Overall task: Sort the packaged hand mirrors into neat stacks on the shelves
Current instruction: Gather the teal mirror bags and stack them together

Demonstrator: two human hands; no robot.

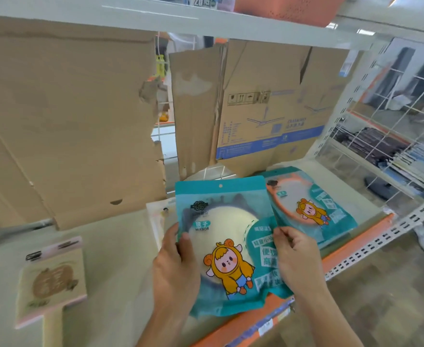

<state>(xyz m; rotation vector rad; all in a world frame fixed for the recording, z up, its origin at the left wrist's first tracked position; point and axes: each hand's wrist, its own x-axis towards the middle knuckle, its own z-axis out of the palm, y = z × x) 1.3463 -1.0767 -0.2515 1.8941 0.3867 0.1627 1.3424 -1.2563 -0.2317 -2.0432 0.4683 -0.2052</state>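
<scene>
A teal packaged hand mirror (226,246) with a cartoon child in a yellow ram hood is held over the shelf's front edge. My left hand (176,266) grips its left side, thumb on the front. My right hand (296,259) grips its right side. A second teal mirror package (313,204), showing an orange-rimmed mirror, lies on the shelf just behind and to the right. A pale package (159,216) peeks out behind the held one at the left.
The beige shelf board (116,259) has an orange front rail (351,254). A pink square paddle mirror (52,279) lies at the left. Flattened cardboard (63,126) and a printed carton (271,116) line the back. A wire grid divider (391,126) closes the right side.
</scene>
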